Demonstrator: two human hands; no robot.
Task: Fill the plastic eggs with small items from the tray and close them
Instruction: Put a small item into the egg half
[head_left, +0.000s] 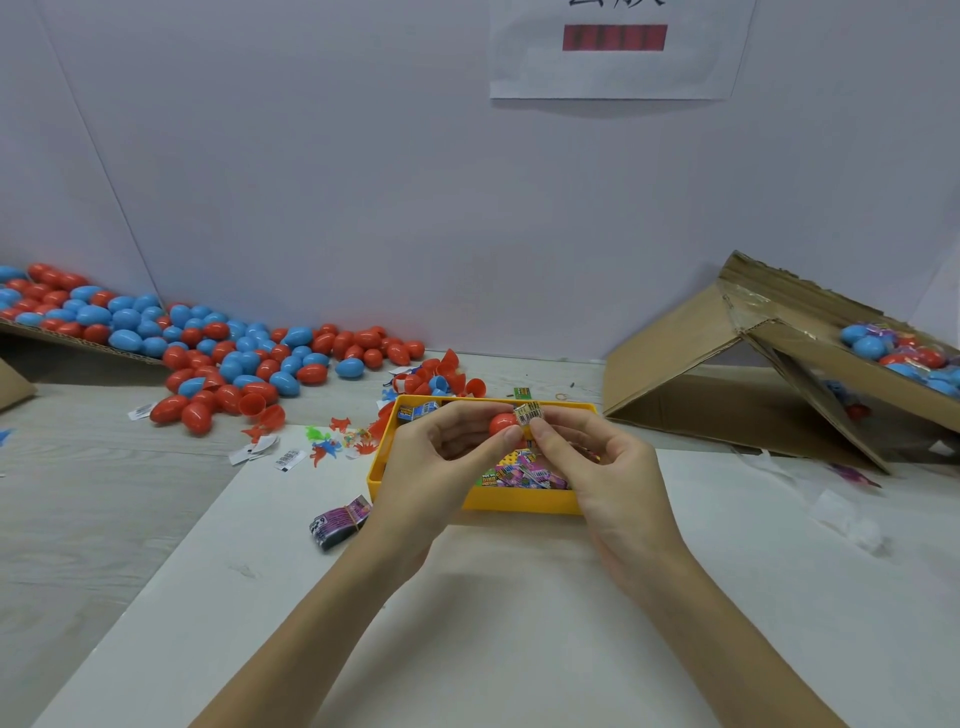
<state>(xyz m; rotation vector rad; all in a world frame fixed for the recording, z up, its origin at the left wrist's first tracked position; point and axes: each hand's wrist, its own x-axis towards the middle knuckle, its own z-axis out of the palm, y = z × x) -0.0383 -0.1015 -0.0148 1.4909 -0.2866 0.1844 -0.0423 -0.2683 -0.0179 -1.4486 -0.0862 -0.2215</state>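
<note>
Red egg half (502, 423) sat pinched in the left hand (441, 457) above the yellow tray (519, 501); the right hand (597, 462) pinched a small packet (529, 414) at its rim.

2 bare forearms, left hand (441, 457) and right hand (597, 462). No sleeves, rings or watch visible; fingernails short, unpainted.

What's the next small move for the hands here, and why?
Probably push the small barcoded packet down into the red egg half. The right hand pinches the packet right at the half, which the left hand grips above the yellow tray. The packet looks not yet inside, and no second half is in hand.
</note>
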